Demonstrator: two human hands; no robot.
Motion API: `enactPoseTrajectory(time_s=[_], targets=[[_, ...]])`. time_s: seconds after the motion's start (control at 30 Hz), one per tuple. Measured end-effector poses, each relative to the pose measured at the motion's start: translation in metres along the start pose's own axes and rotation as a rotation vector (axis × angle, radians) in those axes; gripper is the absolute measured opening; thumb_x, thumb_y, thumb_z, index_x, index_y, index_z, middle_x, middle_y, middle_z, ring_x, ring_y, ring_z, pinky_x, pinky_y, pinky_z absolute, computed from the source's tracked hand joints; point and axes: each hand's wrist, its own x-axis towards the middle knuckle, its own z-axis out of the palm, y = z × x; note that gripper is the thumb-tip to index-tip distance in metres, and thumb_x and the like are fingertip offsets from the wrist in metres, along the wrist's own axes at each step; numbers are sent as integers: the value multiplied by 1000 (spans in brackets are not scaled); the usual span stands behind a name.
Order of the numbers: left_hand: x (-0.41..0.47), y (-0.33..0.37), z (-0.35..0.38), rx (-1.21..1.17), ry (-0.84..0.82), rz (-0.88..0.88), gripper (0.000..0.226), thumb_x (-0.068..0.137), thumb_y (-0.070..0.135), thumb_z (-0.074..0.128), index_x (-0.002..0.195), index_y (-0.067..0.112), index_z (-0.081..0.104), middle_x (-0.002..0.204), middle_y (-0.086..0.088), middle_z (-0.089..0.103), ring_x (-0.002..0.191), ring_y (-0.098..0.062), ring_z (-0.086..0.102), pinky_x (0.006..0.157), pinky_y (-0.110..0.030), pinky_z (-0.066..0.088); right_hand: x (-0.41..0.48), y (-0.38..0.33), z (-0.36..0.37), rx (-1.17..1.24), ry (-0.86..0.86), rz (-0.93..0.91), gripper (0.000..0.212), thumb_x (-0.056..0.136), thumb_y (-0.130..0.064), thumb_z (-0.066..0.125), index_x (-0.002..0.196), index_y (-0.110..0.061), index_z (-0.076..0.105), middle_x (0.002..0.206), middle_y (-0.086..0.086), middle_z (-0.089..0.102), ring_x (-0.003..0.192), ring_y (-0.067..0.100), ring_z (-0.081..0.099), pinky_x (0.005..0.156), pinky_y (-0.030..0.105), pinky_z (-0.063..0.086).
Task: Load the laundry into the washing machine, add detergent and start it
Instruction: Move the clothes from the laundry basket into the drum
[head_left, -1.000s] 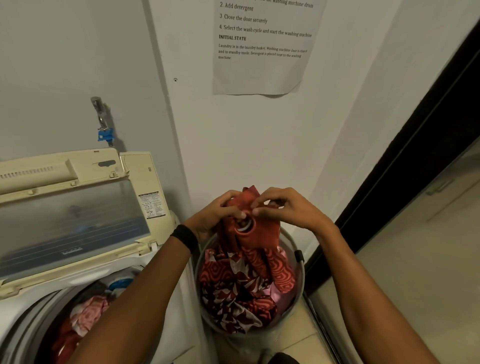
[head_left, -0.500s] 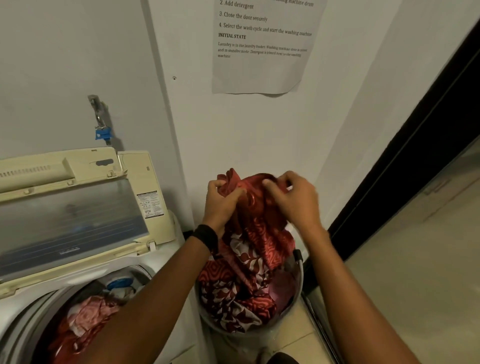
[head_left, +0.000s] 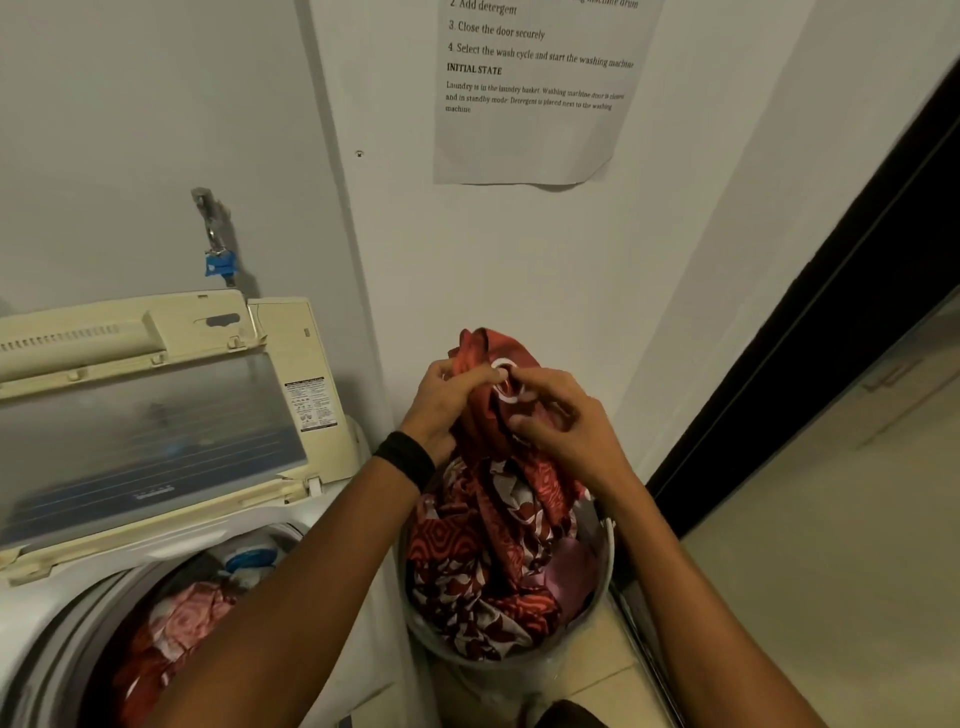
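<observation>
A red patterned cloth (head_left: 493, 447) is pulled up out of the round laundry basket (head_left: 605, 587) on the floor. My left hand (head_left: 447, 405) grips its upper part, and my right hand (head_left: 566, 426) pinches the fabric just beside it. More red and white patterned laundry (head_left: 467, 587) fills the basket below. To the left stands the top-loading washing machine (head_left: 67, 587) with its lid (head_left: 156, 410) raised. Pink and red clothes (head_left: 182, 623) lie in its drum. No detergent is in view.
A tap with a blue fitting (head_left: 221, 262) is on the wall behind the machine. A printed instruction sheet (head_left: 530, 88) hangs on the wall above the basket. A dark door frame (head_left: 810, 332) runs along the right, with pale floor (head_left: 831, 545) beyond.
Both hands lifted the red cloth higher out of the basket, then regripped it, bunching the fabric closer together near its top.
</observation>
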Motion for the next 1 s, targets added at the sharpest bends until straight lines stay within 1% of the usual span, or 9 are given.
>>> enactPoseTrajectory(time_s=[0.1, 0.2, 0.33, 0.43, 0.57, 0.67, 0.77, 0.87, 1.0], targets=[[-2, 20, 6, 27, -17, 91, 73, 63, 15, 90, 128, 6, 58, 119, -20, 73, 104, -34, 74, 77, -39, 62, -7, 10, -5, 76, 215, -10, 96, 68, -50, 93, 149, -42, 42, 152, -15, 42, 135, 2, 49, 101, 12, 47], [-8, 36, 22, 131, -113, 168, 72, 62, 20, 87, 126, 7, 59, 119, -18, 73, 110, -35, 72, 96, -48, 59, -5, 28, 10, 55, 24, 70, 125, 55, -53, 99, 157, -33, 29, 155, -4, 44, 140, 11, 49, 111, 29, 48], [-19, 58, 43, 78, -258, 163, 73, 69, 20, 84, 135, 4, 57, 124, -18, 72, 115, -35, 70, 102, -46, 57, -5, 47, 35, 0, -40, 178, 94, 54, -63, 95, 128, -18, 59, 117, 3, 69, 111, 14, 68, 94, 40, 59], [-23, 83, 55, -31, -358, 195, 64, 66, 21, 84, 125, 4, 66, 111, -14, 75, 102, -28, 72, 92, -39, 58, -14, 68, 52, 10, -131, 250, 67, 66, -40, 96, 122, -19, 65, 114, 0, 73, 110, 15, 70, 96, 45, 59], [-23, 105, 44, -10, -167, 274, 71, 60, 20, 87, 123, 1, 62, 104, -13, 73, 95, -26, 72, 86, -37, 59, -35, 94, 56, 49, -71, 357, 39, 81, -18, 86, 112, -37, 71, 109, -8, 76, 103, 8, 72, 96, 46, 58], [-16, 106, 13, 241, 102, 469, 56, 65, 21, 88, 112, 14, 59, 102, -3, 73, 90, -18, 74, 78, -33, 60, -33, 75, 24, -69, 135, 300, 29, 76, -49, 78, 103, -46, 68, 99, -28, 71, 97, -3, 69, 82, 16, 52], [-9, 101, -11, 649, 236, 552, 64, 68, 34, 91, 118, 22, 52, 112, 4, 68, 97, -21, 70, 82, -34, 55, -16, 36, -22, -121, 174, 203, 55, 71, -58, 74, 120, -41, 55, 103, -32, 66, 98, -9, 64, 75, 1, 44], [-7, 81, -11, 1059, 356, 568, 68, 72, 44, 87, 122, 24, 45, 101, 4, 64, 88, -27, 66, 73, -30, 45, 8, 1, -42, -212, 151, 80, 53, 75, -39, 83, 114, -41, 46, 102, -26, 65, 89, -5, 64, 66, 10, 47], [-12, 52, 15, 1005, 163, 674, 63, 84, 44, 79, 130, 26, 40, 94, 5, 67, 79, -22, 66, 70, -31, 49, 35, -21, -18, -310, 215, -119, 28, 85, -6, 71, 109, -15, 60, 97, 2, 60, 87, 16, 57, 75, 32, 45]])
